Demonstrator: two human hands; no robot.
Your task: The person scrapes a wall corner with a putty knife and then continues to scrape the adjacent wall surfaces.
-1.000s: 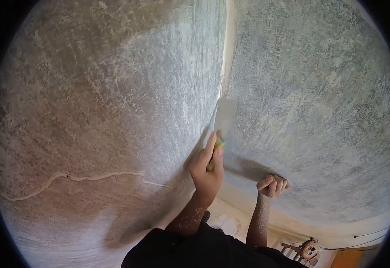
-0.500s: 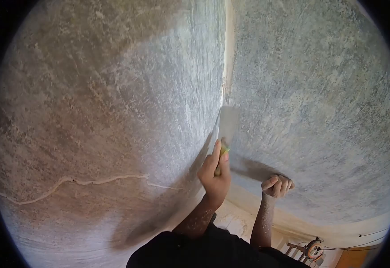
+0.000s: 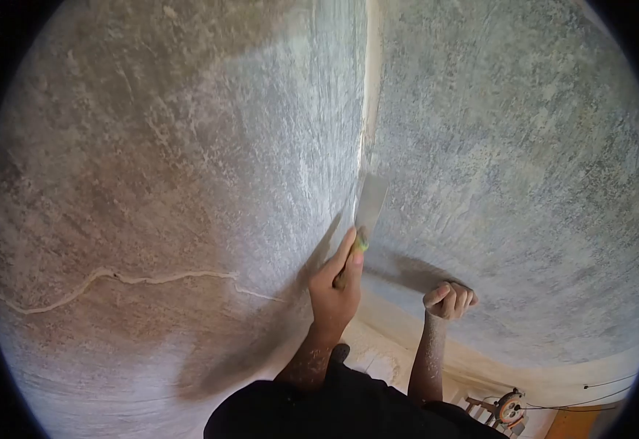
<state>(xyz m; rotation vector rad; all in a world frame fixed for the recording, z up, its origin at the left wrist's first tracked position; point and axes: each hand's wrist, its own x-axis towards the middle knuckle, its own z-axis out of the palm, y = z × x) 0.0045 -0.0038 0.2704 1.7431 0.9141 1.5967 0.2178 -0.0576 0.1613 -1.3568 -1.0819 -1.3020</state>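
At the corner, where the left wall (image 3: pixel 151 183) meets the right wall (image 3: pixel 524 146), I note a scraper (image 3: pixel 371 201) held just beside the pale seam (image 3: pixel 370 88). It points away from the person, out beyond the fingertips of the left hand (image 3: pixel 334 289). Its long axis runs nearly in line with the seam, the far end leaning slightly to the right.

Condition of the left grip: closed round the handle (image 3: pixel 363 240), forefinger stretched along one side towards the blade, thumb against the other. The hold appears firm. Whether the blade's end bears on the right wall or lies just off it, I cannot tell from where I stand.

The right hand (image 3: pixel 451 300) is the farther of the two from the scraper, standing apart from it and lower, near the right wall. Its fingers are curled into a fist; nothing shows in it, though the palm is hidden. Contact with the wall could not be confirmed.

Edges and room: the seam runs on past the blade's end to the top of the view. The left wall closes off one side; the right wall spreads broadly on the other. A crack (image 3: pixel 107 276) crosses the left wall, well apart from the scraper.
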